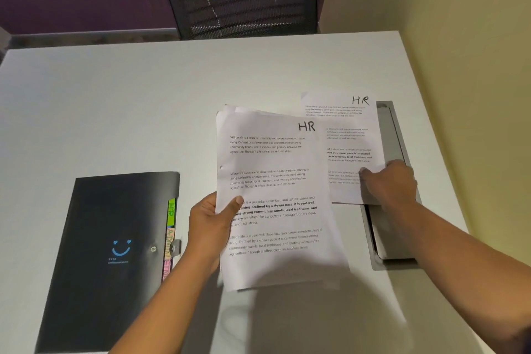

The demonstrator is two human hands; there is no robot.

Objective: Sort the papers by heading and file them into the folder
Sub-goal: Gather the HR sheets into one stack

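Likely light, limp and slippery, the stack of papers (275, 169) hangs over the bench (115, 109) with the grip of the left hand (208, 224) clamped thumb-on-top at its left edge, while the right hand (390, 184) lies on 1 flat HR sheet (344, 123), and I cannot tell whether its grip pinches.
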